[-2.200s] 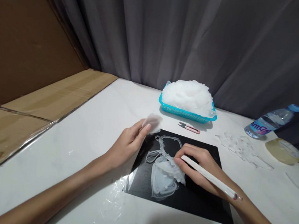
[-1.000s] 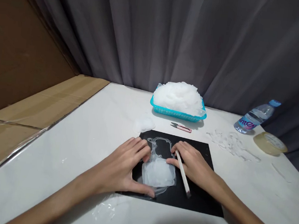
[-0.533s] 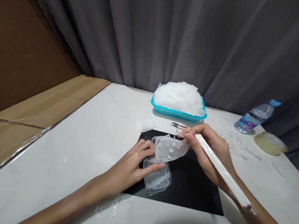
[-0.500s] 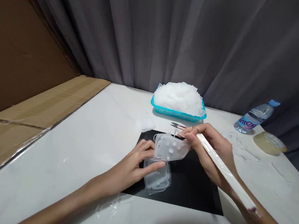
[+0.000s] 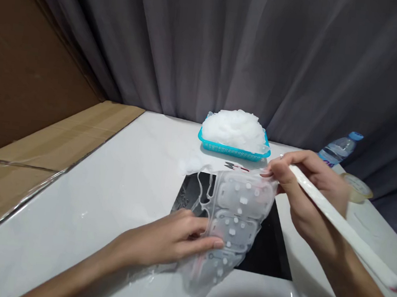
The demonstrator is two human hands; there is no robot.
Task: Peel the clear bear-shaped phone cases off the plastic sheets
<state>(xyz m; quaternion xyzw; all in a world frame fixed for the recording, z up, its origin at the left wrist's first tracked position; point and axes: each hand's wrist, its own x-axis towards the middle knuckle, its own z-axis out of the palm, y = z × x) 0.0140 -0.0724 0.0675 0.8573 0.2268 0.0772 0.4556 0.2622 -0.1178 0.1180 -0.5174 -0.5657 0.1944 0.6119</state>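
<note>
A translucent, soft-looking plastic strip [image 5: 244, 200] with rounded rectangular panels and white dots hangs unfolded over the black mat [image 5: 269, 250]. My left hand [image 5: 184, 237] is closed on its left side, thumb in front and fingers partly hidden behind. At the strip's upper right corner my right hand [image 5: 304, 188] pinches the edge. A long white stick [image 5: 336, 217] with a reddish end also lies in my right hand, slanting down over the wrist. Behind the strip, small thread snips [image 5: 235, 166] with dark blades lie on the table.
A turquoise basket [image 5: 233, 150] heaped with white fluffy stuffing [image 5: 234, 128] stands at the back. A loose white tuft [image 5: 190, 165] lies nearer. To the right are a water bottle [image 5: 340, 148] and a tape roll [image 5: 359, 188], partly behind my right hand. Cardboard [image 5: 61, 134] borders the left.
My right hand has moved up and right, drawing the strip out from a folded stack into a longer hanging length. The left hand has shifted slightly down. The snips are now uncovered.
</note>
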